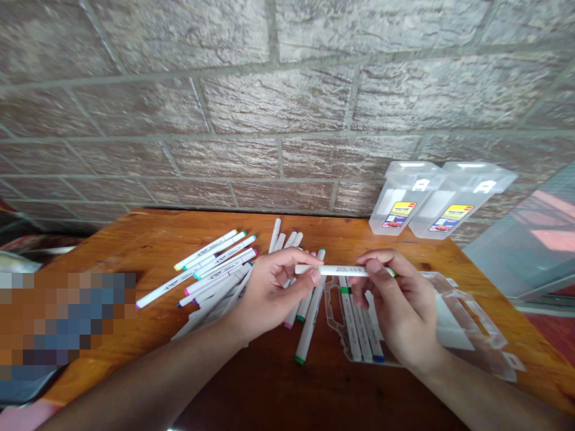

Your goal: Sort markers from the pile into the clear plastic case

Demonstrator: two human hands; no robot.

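A white marker (pixel 339 270) with a light green end is held level above the table between both hands. My left hand (pixel 281 287) pinches its left end with thumb and fingertips. Around the green end on the right, my right hand (pixel 399 305) is closed, thumb on top. Below my right hand lies an open clear plastic case (pixel 335 308), with several markers (pixel 357 326) side by side in its left half. Loose markers (pixel 309 305) with green and pink ends lie under and beside my left hand, partly hidden by it.
On the wooden table (pixel 135 239), a pile of white markers with coloured ends (pixel 220 257) lies to the left. Two clear plastic cases (pixel 395 203) with yellow and blue labels stand at the back right against the brick wall (pixel 287 155). A blurred-out patch covers the left edge.
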